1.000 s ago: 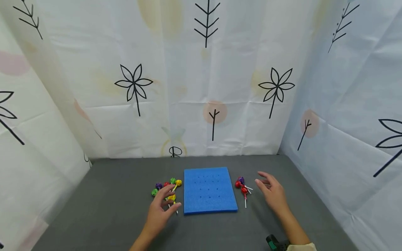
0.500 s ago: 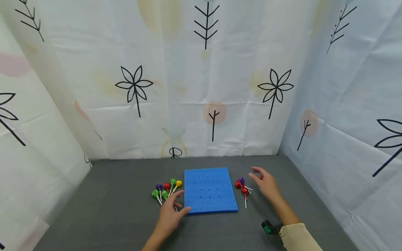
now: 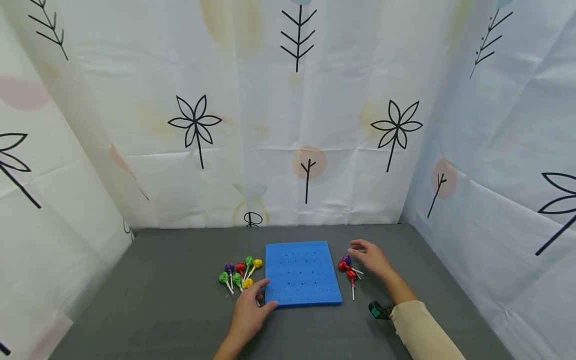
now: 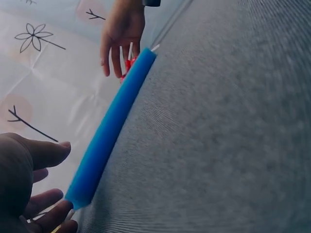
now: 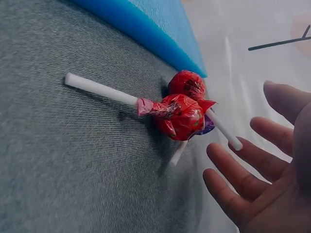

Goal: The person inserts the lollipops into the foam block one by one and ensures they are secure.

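A blue foam board [image 3: 303,295] with rows of small holes lies flat on the table. At its front left corner is my left hand [image 3: 249,311], thumb and fingers spread apart. In the left wrist view those fingers [image 4: 48,213] are at the board's end; whether they touch it I cannot tell. My right hand [image 3: 371,258] hovers beside three wrapped lollipops, two red [image 5: 180,116] and one purple [image 3: 346,259], to the right of the board. Its fingers are relaxed and hold nothing. Several green, red, purple and yellow lollipops [image 3: 240,267] lie left of the board, partly behind my left hand.
The grey table [image 3: 180,305] ends at a white patterned cloth [image 3: 270,185] at the back, with more cloth along both sides. A black and green device [image 3: 380,310] sits at my right wrist, by the beige sleeve [image 3: 418,325].
My left hand has moved right, off the left lollipops to the board's corner. My right hand has shifted left and slightly farther, closer to the right lollipops. Lollipops and board stay in place.
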A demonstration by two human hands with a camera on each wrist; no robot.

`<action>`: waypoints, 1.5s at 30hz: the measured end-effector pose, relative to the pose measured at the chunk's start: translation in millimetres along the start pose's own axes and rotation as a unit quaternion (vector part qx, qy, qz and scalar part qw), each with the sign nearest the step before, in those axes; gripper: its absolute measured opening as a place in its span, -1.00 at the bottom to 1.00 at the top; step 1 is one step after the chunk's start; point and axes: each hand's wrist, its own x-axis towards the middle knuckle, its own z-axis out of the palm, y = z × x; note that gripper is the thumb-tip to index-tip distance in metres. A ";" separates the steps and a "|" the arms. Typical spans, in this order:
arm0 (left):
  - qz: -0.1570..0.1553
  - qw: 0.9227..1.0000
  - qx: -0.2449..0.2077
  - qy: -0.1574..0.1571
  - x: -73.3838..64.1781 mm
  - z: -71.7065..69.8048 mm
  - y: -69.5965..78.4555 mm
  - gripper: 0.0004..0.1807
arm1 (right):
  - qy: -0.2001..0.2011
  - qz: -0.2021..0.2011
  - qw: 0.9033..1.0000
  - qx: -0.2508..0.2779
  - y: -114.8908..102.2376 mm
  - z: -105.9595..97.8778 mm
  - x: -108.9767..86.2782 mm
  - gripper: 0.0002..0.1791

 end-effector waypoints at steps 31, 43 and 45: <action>0.032 0.999 0.038 0.004 -1.7 4.0 -3.8 -0.53 | -0.087 0.033 0.995 -0.036 6.5 10.3 11.4 -0.66; 0.018 0.999 0.031 -0.001 -2.2 4.6 -4.0 -0.57 | -0.096 0.033 0.994 -0.028 4.9 9.6 12.3 -0.79; 0.017 0.999 0.032 -0.005 -2.8 3.9 -4.1 -0.57 | -0.097 0.029 0.994 -0.028 6.0 9.8 11.9 -0.80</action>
